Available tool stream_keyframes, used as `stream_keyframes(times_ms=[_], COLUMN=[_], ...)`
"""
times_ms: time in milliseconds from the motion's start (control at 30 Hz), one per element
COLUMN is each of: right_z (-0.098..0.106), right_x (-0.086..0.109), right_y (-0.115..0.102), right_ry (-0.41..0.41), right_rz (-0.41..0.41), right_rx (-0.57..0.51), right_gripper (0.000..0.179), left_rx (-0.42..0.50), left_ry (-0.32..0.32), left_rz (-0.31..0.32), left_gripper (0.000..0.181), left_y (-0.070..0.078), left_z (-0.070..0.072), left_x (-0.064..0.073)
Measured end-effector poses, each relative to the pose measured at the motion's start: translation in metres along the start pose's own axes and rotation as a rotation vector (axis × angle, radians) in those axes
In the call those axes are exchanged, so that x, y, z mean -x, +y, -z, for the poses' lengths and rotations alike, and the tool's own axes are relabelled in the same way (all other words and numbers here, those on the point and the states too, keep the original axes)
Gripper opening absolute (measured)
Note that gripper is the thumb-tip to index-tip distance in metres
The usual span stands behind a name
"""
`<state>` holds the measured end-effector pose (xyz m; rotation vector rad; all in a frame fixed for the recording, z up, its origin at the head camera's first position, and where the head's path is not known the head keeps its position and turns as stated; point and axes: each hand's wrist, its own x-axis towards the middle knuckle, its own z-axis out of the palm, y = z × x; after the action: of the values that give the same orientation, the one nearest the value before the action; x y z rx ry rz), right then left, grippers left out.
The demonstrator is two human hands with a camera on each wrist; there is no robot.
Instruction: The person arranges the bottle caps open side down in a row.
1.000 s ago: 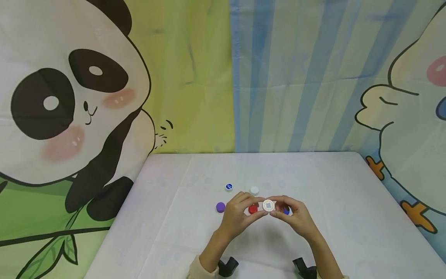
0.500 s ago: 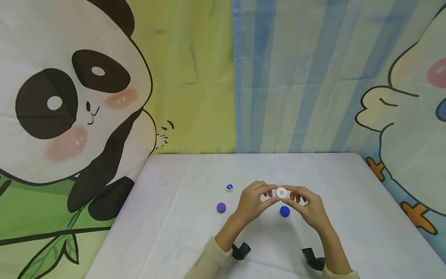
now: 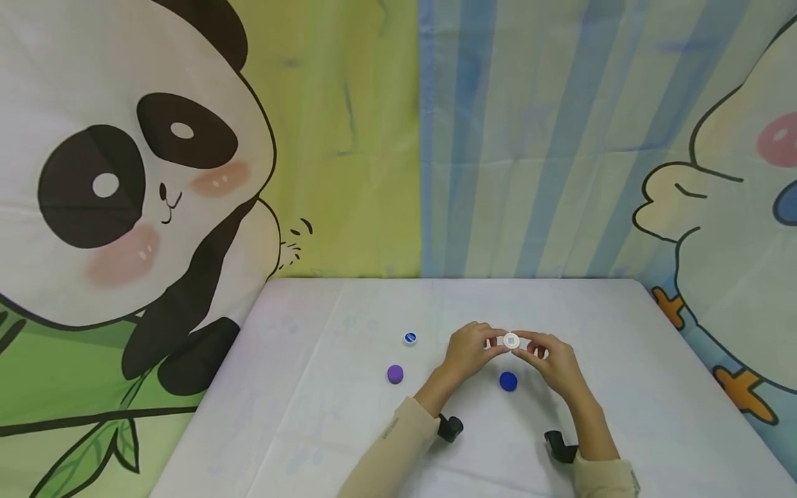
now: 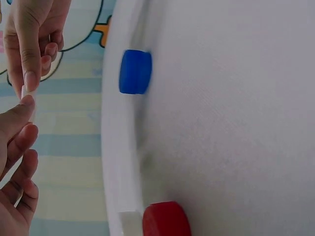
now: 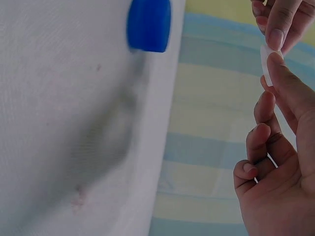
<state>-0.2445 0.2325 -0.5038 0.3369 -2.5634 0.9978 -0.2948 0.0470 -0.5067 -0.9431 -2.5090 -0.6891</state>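
Observation:
In the head view, a small white round bottle cap with a greyish square mark on its face is held up over the table. My left hand pinches its left edge between thumb and fingertips. From the other side my right hand pinches the right edge the same way. The right wrist view shows the cap edge-on and thin between both thumbs. A blue cap lies on the table just below the hands. The left wrist view shows a red cap beside a white cap; the hand hides both in the head view.
A purple cap and a white cap with blue print lie left of the hands on the white-covered table. Black camera mounts jut from both wrists. A printed curtain stands behind the table.
Both hands have moved right and farther from the body with the white cap between them. The blue cap has come out from behind the right hand; the red one is now covered.

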Motion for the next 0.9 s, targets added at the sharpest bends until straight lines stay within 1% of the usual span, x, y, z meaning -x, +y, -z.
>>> stream_keyframes(times_ms=[200,333,433,500,633,800,900], right_z=[-0.013,-0.02,-0.024,-0.027,-0.029,-0.029,-0.03], right_x=[-0.006,-0.008,-0.009,-0.011,-0.012,-0.01,-0.009], right_y=[0.023,0.033,0.038,0.04,0.042,0.043,0.045], right_ry=[-0.059,-0.127,-0.181,-0.206,-0.236,-0.249,-0.251], right_rz=[-0.04,-0.103,-0.153,-0.172,-0.173,-0.169,-0.174], right_rx=[0.022,-0.003,-0.01,0.002,0.011,-0.008,0.008], right_gripper=[0.033,0.034,0.034,0.033,0.032,0.032,0.031], left_rx=[-0.083,-0.154,-0.197,-0.218,-0.236,-0.248,-0.255], left_ry=[-0.067,-0.104,-0.13,-0.146,-0.175,-0.2,-0.225], left_rz=[0.059,0.09,0.118,0.138,0.182,0.218,0.235], left_gripper=[0.031,0.029,0.028,0.027,0.025,0.023,0.023], left_y=[-0.003,-0.006,-0.006,-0.005,-0.002,0.0,0.0], left_z=[-0.017,-0.03,-0.037,-0.039,-0.04,-0.044,-0.046], left_x=[-0.006,-0.006,-0.006,-0.005,-0.006,-0.006,-0.006])
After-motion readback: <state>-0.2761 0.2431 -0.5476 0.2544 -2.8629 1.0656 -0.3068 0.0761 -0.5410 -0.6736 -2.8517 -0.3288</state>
